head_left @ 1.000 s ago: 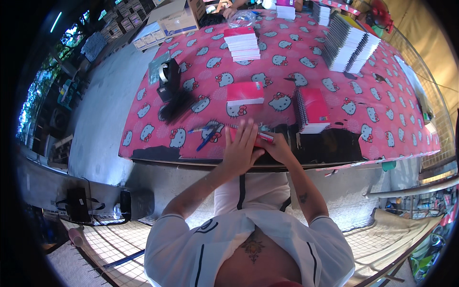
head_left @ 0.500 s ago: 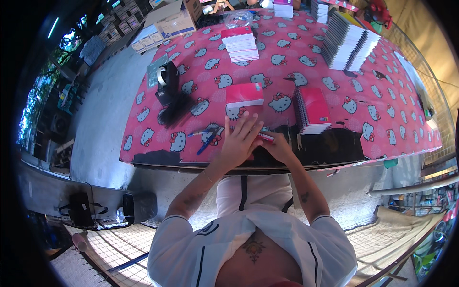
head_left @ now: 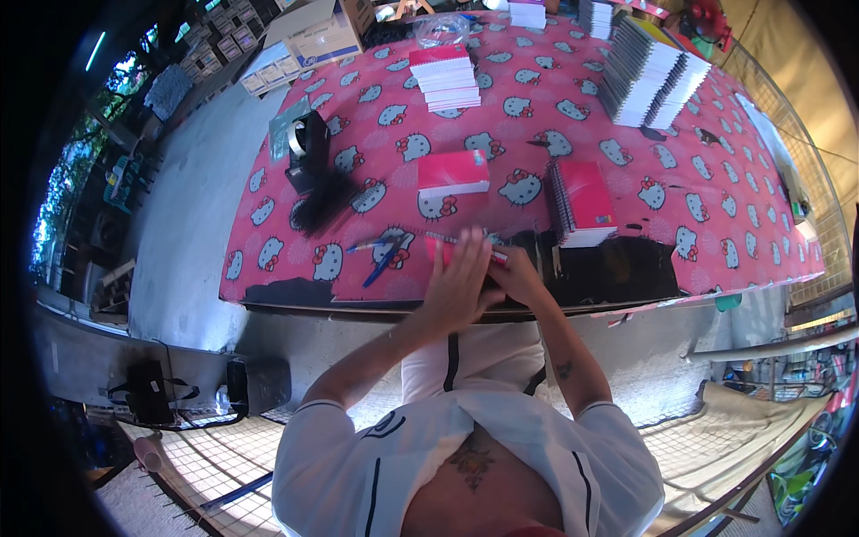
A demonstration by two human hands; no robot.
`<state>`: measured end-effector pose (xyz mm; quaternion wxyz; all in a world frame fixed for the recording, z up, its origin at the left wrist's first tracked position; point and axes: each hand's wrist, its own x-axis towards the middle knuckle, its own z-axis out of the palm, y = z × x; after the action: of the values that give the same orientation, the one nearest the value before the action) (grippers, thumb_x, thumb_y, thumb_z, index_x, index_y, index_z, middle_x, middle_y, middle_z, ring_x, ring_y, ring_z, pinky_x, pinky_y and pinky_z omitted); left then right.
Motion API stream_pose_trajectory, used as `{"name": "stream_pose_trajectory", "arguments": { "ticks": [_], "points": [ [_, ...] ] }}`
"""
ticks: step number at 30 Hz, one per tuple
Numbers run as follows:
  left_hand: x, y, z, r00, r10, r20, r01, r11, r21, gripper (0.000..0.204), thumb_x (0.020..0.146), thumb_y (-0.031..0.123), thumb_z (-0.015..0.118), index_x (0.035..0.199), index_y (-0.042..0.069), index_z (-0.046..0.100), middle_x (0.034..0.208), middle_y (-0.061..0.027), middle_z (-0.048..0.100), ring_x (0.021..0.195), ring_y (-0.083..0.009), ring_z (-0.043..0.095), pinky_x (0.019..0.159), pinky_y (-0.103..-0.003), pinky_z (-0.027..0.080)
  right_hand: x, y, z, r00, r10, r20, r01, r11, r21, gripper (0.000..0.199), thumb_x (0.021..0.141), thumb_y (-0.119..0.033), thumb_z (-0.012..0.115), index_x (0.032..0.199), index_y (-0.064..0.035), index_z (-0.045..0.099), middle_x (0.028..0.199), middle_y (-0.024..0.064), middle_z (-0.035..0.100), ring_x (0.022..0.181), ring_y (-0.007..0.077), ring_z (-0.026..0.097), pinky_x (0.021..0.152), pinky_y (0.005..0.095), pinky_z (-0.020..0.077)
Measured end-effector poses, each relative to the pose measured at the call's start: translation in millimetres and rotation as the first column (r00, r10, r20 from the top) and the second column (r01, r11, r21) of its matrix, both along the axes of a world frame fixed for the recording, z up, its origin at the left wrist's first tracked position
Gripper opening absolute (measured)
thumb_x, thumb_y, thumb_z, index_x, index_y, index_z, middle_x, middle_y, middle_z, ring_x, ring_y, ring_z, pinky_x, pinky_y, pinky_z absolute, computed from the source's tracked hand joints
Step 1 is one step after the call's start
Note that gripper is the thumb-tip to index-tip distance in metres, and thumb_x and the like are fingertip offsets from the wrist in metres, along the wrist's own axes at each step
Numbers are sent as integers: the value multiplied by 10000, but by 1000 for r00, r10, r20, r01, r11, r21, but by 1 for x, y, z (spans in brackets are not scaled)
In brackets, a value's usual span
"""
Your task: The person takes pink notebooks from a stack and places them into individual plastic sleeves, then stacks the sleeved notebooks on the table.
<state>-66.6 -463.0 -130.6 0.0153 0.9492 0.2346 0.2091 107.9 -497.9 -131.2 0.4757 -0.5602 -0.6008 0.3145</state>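
Observation:
At the table's near edge, a small red spiral notebook (head_left: 500, 258) lies mostly hidden beneath my hands. My left hand (head_left: 458, 285) rests flat across its cover, fingers stretched out and slightly blurred. Its right end is gripped by my right hand (head_left: 519, 277), with the fingers partly hidden. Just beyond is a short stack of pink-red notebooks (head_left: 454, 170). Another stack of red spiral notebooks (head_left: 583, 201) stands to the right. Blue pens (head_left: 383, 261) lie left of my left hand.
A black tape dispenser (head_left: 307, 152) and a dark bristly brush (head_left: 329, 204) sit at the left. Farther back are a notebook stack (head_left: 445, 79), tall spiral-notebook stacks (head_left: 640, 76) and a cardboard box (head_left: 320, 36). The pink patterned table cover (head_left: 501, 134) is torn near the front, showing black.
My left hand has turned more upright and slid slightly over the notebook. A spiral-bound edge now shows beyond its fingertips. My right hand keeps its hold, and the whole view has shifted slightly.

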Motion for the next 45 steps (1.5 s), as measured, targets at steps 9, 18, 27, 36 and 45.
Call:
{"name": "stream_pose_trajectory", "arguments": {
  "ticks": [9, 18, 27, 36, 45],
  "points": [
    [3, -3, 12, 999, -28, 42, 31, 996, -78, 860, 972, 623, 316, 1504, -51, 271, 1590, -261, 205, 1494, -414, 162, 1122, -688, 68, 2, 4, -15, 998, 57, -29, -57, 998, -14, 325, 851, -58, 632, 1167, 19, 643, 961, 232, 704, 876, 354, 707, 760, 373, 524],
    [18, 14, 38, 997, 20, 76, -24, 999, 45, 627, 974, 435, 496, 1467, 56, 413, 1532, -136, 386, 1440, -320, 333, 1142, -664, 104, 2, 9, -16, 997, 69, -38, -66, 995, 76, 247, 843, -48, 634, 1072, 45, 645, 902, 211, 700, 817, 332, 697, 723, 366, 517],
    [10, 21, 30, 980, -65, 189, 51, 996, 80, 425, 931, 287, 606, 1318, 112, 579, 1437, -70, 514, 1412, -264, 388, 1132, -655, 172, 2, 9, -12, 996, 84, -14, -83, 996, 45, 224, 838, -51, 659, 1044, 39, 653, 933, 221, 698, 877, 332, 705, 751, 381, 520],
    [1, 31, 36, 970, -40, 242, 36, 999, 19, 449, 946, 196, 616, 1358, 78, 484, 1289, -95, 565, 1212, -299, 522, 1100, -519, 293, -2, 3, 8, 995, 92, 32, -90, 995, -41, 347, 882, -133, 675, 1183, 29, 617, 974, 210, 696, 913, 308, 696, 817, 370, 513],
    [19, 29, 27, 455, 360, 814, 841, 128, -526, 179, 1021, 178, 567, 1080, 91, 423, 1041, -25, 577, 928, -88, 579, 810, -283, 494, -2, -18, 82, 986, 115, -120, -75, 953, 295, 295, 923, -84, 665, 1205, -15, 612, 1161, 129, 663, 1046, 207, 628, 937, 325, 464]
  ]
}}
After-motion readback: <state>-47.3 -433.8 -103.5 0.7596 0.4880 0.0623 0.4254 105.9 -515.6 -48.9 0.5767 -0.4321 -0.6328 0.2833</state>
